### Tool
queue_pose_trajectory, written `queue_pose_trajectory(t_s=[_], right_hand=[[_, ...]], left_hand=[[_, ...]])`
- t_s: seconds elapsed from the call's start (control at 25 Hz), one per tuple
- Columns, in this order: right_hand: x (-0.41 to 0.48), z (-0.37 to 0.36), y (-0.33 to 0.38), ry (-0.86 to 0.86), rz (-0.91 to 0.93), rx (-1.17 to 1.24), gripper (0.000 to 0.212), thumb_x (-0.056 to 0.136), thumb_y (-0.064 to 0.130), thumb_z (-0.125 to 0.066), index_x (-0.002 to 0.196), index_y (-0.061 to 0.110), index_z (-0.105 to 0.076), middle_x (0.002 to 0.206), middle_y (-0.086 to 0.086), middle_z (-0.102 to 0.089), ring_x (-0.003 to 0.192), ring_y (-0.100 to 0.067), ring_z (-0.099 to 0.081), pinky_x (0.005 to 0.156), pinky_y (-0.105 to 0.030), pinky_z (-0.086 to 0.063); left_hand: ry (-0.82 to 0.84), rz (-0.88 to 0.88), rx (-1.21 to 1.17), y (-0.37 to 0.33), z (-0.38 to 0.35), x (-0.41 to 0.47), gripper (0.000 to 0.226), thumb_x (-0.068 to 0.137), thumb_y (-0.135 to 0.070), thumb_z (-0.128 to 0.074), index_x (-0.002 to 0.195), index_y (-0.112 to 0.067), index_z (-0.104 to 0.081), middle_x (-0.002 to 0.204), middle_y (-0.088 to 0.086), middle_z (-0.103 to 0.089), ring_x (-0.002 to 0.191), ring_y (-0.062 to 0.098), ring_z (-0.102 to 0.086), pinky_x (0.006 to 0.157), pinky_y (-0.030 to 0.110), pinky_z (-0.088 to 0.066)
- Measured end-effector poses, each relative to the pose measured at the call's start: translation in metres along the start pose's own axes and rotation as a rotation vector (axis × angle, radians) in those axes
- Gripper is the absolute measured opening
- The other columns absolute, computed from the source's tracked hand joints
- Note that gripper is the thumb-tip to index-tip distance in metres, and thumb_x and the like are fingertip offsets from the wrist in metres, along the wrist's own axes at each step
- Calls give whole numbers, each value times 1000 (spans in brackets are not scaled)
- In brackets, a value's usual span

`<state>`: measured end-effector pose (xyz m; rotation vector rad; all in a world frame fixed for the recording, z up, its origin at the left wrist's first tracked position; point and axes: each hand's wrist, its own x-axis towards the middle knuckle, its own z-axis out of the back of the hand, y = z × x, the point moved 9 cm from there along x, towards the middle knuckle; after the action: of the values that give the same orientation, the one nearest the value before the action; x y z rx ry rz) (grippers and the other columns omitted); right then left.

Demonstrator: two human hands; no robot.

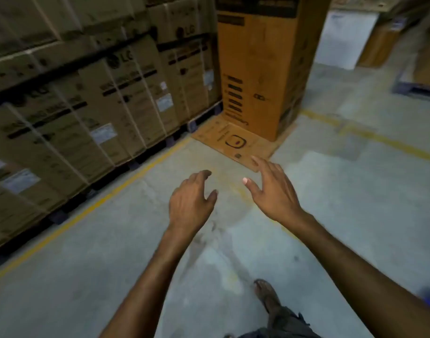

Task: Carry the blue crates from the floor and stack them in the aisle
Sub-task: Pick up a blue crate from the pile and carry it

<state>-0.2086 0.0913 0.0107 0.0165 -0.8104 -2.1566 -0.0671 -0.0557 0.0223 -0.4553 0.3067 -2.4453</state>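
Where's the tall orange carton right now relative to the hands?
In the head view the tall orange carton stands upright ahead, upper centre, on a flattened cardboard sheet, just right of the strapped box row, beyond both empty hands.

a grey concrete floor [331,191] carries yellow lines [92,208], one running along the left row and another crossing at the right. stacked brown cartons [99,106] on dark pallets [136,164] fill the left side, strapped with pale bands. a tall orange carton [260,69] stands ahead on a flat cardboard sheet [231,142], with a white box [343,37] and more cartons in dim light beyond.
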Motion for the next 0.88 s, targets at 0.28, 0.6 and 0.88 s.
queue_pose_trajectory(t_s=[0.28, 0.6, 0.88], right_hand=[[-139, 78, -91, -321, -305, -173, 38, 99, 39, -58, 133, 22, -60, 130, 5, -65, 123, -18, -55, 100, -38, -47], [-296, 173, -177, -568, -627, -351, 38, 97, 27, -61, 134, 22, -57, 121, 5, -68, 109, -21, -63, 89, -40, -50], [-447, 202, -272, -634, -983, -136, 52, 96, 17, -57, 146, 24, -44, 128, 6, -65, 107, -23, -66, 83, -39, -55]], left_hand=[[149, -459, -232, -152, -54, -40, 55, 95, -56, -53, 143, -32, -42, 142, -9, -54, 127, 15, -54, 100, 37, -46], [321, -1005, -208, -343, -103, -134, 66, 96, -37, -60, 154, -38, -28, 155, -6, -40, 128, 18, -53, 97, 39, -48], [1061, -507, -759, -437, -196, -207, 46, 91, -33, -70, 134, -42, -55, 109, -12, -71, 86, 16, -73, 76, 30, -52]])
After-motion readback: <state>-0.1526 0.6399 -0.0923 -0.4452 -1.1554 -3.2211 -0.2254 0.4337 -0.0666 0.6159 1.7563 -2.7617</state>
